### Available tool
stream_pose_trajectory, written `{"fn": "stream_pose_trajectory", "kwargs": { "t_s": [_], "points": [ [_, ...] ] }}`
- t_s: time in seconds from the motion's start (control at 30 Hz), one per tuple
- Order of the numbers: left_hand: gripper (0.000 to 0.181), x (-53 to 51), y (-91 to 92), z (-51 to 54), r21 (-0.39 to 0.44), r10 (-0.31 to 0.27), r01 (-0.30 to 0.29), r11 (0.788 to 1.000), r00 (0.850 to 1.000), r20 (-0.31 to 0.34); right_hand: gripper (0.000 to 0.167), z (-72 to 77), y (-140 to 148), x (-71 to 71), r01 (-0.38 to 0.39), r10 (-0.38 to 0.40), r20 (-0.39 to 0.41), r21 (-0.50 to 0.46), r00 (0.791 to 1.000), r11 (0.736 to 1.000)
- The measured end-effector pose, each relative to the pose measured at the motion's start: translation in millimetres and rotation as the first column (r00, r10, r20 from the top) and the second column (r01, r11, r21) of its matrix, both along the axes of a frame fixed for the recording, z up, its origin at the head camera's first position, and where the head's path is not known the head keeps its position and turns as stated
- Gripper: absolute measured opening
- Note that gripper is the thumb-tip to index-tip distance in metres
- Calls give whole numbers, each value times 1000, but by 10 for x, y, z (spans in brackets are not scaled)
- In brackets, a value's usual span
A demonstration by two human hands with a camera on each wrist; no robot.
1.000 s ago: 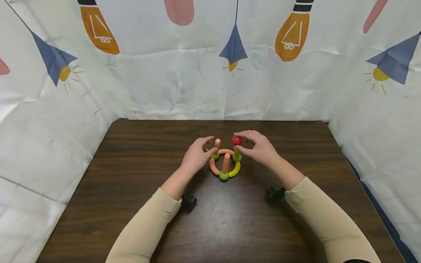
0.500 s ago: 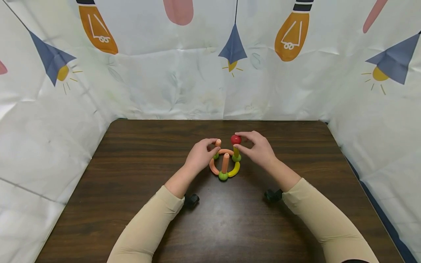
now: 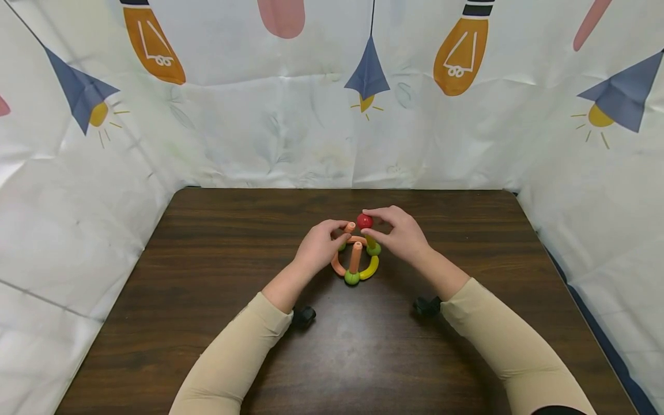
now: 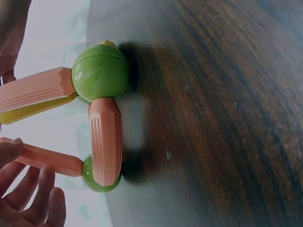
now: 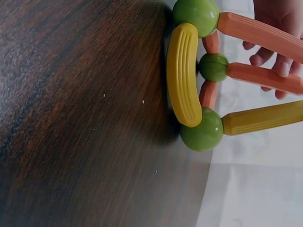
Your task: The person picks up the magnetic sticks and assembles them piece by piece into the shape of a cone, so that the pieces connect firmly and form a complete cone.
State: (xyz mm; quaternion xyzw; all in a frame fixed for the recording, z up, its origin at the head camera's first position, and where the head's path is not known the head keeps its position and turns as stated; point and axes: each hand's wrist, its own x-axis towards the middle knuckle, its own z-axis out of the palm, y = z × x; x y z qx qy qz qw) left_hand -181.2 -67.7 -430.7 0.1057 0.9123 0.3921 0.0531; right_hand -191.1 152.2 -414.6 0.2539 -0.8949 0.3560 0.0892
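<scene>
In the head view, a ring of green balls (image 3: pixel 352 278), curved orange bars (image 3: pixel 337 264) and a curved yellow bar (image 3: pixel 369 268) rests on the table. Three rods rise from it. My left hand (image 3: pixel 316 249) pinches the far-left orange rod (image 4: pixel 52 160) near its top, between thumb and fingers. A red ball (image 3: pixel 365 221) sits at the top of the yellow rod (image 5: pixel 265 118); my right hand (image 3: pixel 404 235) pinches this ball. Both held rods lean toward each other. Nearest to me, an orange rod (image 3: pixel 355 258) stands untouched. The red ball is outside both wrist views.
The brown wooden table (image 3: pixel 207 288) extends around the ring on all sides. White printed cloth (image 3: pixel 233 127) hangs behind the table and along both sides. A dark wrist camera (image 3: pixel 304 316) sits below the left wrist, another dark camera (image 3: pixel 427 307) below the right.
My left hand has moved right and taken hold of the far-left orange rod, tilting its top rightward. The right hand has shifted left with the red ball, so the yellow rod leans left.
</scene>
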Motion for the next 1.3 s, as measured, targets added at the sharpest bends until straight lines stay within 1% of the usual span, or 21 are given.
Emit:
{"fn": "stream_pose_trajectory", "kwargs": {
  "t_s": [0.23,0.43,0.67,0.8,1.0,1.07,1.2,1.3],
  "points": [
    [37,6,21,18,-19,1,-1,1000,1000,-8,46,12,-50,-12,-17,17,25,14,1000,1000],
    [35,9,32,16,-24,6,-7,1000,1000,-13,46,20,-81,-5,-23,21,45,35,999,999],
    [33,8,29,18,-21,11,-11,1000,1000,-5,47,18,-81,-10,-23,21,40,42,999,999],
    [34,23,23,20,-2,7,-7,1000,1000,1,47,12,-74,-17,-23,22,33,47,999,999],
    [33,102,-20,18,21,28,-28,999,1000,-8,45,9,-69,-13,-13,11,45,48,999,999],
    [32,144,-36,23,29,39,-38,999,999,-13,44,18,-70,-8,-15,12,53,46,999,999],
    [32,247,-63,43,58,49,-48,997,999,-5,42,43,-73,1,-27,25,60,30,998,999],
    [32,326,-74,51,62,39,-39,997,999,12,40,46,-73,1,-34,33,55,21,998,999]
  ]
}}
